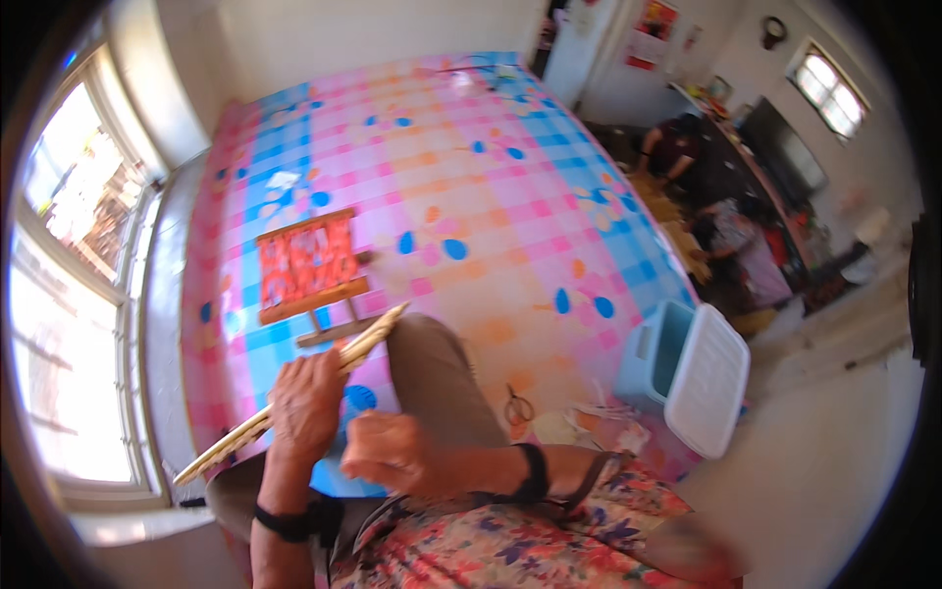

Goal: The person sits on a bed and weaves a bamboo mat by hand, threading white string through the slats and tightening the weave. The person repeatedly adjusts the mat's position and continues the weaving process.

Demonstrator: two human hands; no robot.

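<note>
Head view: at eight o'clock, the left hand (306, 398) has its grip clasped around a long pale strip (371, 341), while the right hand (388, 452), at seven o'clock, curls into a blurred fist, and whether it pinches anything I cannot tell. With only one hand visibly bearing it, the strip could tip or twist if that clasp loosens, or knock the red-and-brown rack (309, 265) at nine o'clock if its upper end swings.

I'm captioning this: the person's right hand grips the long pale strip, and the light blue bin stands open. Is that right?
Not quite: the head view shows the left hand gripping the long pale strip, not the right hand. The light blue bin does stand open.
</note>
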